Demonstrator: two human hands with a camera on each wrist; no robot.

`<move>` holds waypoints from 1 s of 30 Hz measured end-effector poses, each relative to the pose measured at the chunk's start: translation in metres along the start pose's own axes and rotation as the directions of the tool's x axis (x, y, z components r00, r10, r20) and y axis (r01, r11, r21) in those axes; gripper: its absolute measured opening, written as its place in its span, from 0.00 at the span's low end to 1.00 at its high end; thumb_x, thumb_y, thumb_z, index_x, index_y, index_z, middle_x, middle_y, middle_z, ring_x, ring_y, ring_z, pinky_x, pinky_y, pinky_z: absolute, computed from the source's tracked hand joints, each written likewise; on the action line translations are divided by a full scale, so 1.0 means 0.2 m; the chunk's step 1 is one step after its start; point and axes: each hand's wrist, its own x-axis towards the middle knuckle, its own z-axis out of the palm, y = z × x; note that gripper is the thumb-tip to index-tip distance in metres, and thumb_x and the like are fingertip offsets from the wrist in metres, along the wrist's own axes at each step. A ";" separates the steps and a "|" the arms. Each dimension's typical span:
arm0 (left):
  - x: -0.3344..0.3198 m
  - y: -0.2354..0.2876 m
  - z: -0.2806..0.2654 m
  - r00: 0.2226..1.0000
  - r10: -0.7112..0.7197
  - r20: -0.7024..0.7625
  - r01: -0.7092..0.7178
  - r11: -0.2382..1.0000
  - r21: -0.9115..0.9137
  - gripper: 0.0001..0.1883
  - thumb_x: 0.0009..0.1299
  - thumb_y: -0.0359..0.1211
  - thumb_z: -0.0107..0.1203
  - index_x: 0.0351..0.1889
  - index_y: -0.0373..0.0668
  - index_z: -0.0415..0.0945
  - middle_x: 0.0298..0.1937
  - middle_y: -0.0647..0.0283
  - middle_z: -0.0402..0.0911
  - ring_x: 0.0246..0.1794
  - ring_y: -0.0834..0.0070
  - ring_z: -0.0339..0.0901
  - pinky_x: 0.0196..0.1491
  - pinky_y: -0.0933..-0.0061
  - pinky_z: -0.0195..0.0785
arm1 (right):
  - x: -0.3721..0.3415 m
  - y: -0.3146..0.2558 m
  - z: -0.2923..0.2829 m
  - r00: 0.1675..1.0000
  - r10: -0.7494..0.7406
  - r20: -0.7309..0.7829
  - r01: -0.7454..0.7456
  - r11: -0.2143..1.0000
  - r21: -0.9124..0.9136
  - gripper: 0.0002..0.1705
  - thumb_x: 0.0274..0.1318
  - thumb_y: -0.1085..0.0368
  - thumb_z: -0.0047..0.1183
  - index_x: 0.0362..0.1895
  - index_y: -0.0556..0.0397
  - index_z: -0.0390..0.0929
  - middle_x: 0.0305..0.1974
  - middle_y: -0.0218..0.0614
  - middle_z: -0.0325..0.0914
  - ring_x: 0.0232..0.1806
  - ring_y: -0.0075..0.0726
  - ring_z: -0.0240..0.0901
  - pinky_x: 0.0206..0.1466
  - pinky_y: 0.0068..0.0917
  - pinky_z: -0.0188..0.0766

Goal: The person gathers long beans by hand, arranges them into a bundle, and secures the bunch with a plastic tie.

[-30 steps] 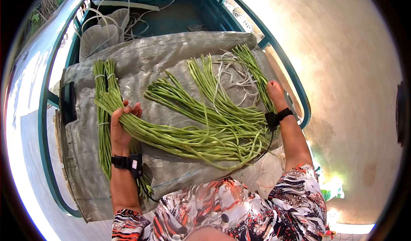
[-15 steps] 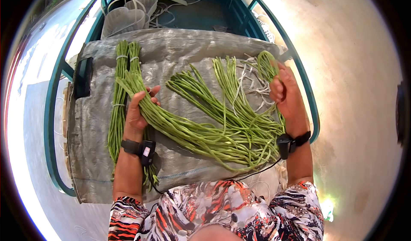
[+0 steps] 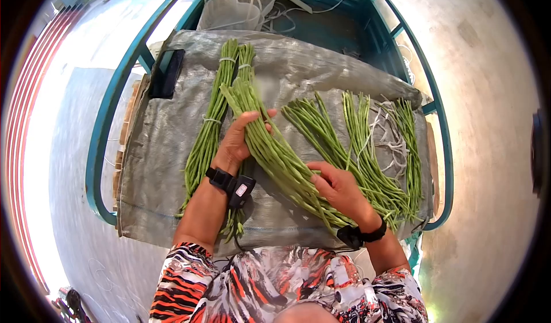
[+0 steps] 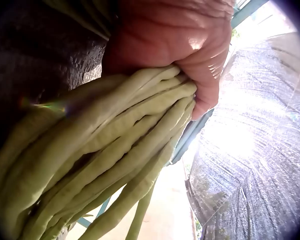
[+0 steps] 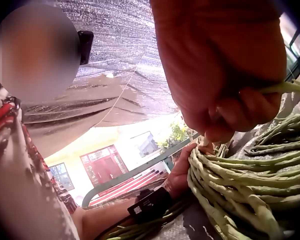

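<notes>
My left hand (image 3: 238, 139) grips a thick bundle of long green beans (image 3: 275, 156), its fingers and thumb round the upper part. In the left wrist view, the beans (image 4: 120, 130) hang down past the left hand (image 4: 175, 40). The right hand (image 3: 338, 191) is by the bundle's lower right side, with curled fingers. A thin green bean (image 5: 290, 87) comes out of the right hand's curled fingers (image 5: 247, 107) in the right wrist view. Left of the held bundle lie tied bundles (image 3: 209, 116); loose beans (image 3: 321, 128) and white ties (image 3: 390, 145) lie to the right.
A grey sheet (image 3: 155, 168) covers the work surface, with a dark phone (image 3: 167, 73) at its upper left. Teal rails (image 3: 106, 151) run along both sides. Pale plastic baskets (image 3: 229, 13) stand in the cart bed beyond.
The right hand has come from the loose beans at the far right to the held bundle. The left hand still grips that bundle. The head view has shifted, moving everything rightward in it.
</notes>
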 end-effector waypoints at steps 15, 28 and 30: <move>0.05 -0.01 -0.07 0.985 0.037 0.170 -0.034 0.999 -0.023 0.18 0.68 0.33 0.56 0.54 0.41 0.68 0.41 0.66 0.75 0.44 0.69 0.74 0.51 0.63 0.72 | -0.11 0.05 0.09 0.982 -0.159 -0.104 0.121 0.945 -0.304 0.14 0.60 0.57 0.51 0.46 0.49 0.77 0.28 0.45 0.78 0.29 0.52 0.76 0.31 0.41 0.70; 0.05 -0.01 -0.06 0.994 0.063 0.091 -0.066 0.997 0.039 0.14 0.68 0.32 0.56 0.50 0.41 0.71 0.39 0.65 0.77 0.41 0.70 0.75 0.48 0.65 0.73 | -0.59 0.42 -0.52 0.691 0.126 -0.712 -0.570 0.700 -0.429 0.10 0.55 0.58 0.53 0.35 0.49 0.78 0.31 0.38 0.80 0.36 0.47 0.77 0.38 0.42 0.71; 0.06 -0.01 -0.07 0.994 0.056 0.091 -0.061 0.997 0.047 0.14 0.68 0.32 0.56 0.50 0.41 0.70 0.39 0.65 0.77 0.41 0.70 0.75 0.48 0.65 0.73 | -0.59 0.60 -0.69 0.632 0.107 -0.767 -0.594 0.702 -0.392 0.10 0.53 0.58 0.54 0.35 0.49 0.78 0.34 0.41 0.79 0.39 0.49 0.76 0.40 0.46 0.71</move>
